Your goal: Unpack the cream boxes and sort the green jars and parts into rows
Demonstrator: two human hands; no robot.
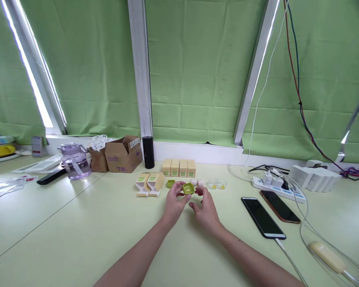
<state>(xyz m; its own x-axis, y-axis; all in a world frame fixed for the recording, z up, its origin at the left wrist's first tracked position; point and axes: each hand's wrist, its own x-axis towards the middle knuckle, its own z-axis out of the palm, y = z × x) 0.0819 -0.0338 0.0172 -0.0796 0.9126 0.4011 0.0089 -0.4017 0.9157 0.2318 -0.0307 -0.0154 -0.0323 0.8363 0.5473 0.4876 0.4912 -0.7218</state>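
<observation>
your left hand (174, 202) grips a small green dish (188, 189) between thumb and fingers, with the hollow of the dish facing up towards you. the dish is held over the middle of the worktop (107, 231), in front of the goods set out there. your right hand (206, 208) is just to the right of it, thumb and fingers parted and curved; you have its fingertips close to the rim, but whether they touch it cannot be told.

just behind your left hand, a second green dish (170, 183) sits on the worktop. to the left of that you have two small boxes with their ends open (150, 183), side by side. further back, four closed boxes (178, 168) stand in a row. beyond your right hand are some small pale pink pieces (196, 182), partly hidden by your fingers, and next to them clear plastic pieces (217, 184) with yellow spots.

at the back on your left stand a black cylinder (148, 152), a cardboard box (122, 155) and a purple-tinted jug (75, 161). on your right, a phone with a cable plugged in (263, 217) lies near another phone (280, 206), and a white power strip (278, 190) lies behind them.
</observation>
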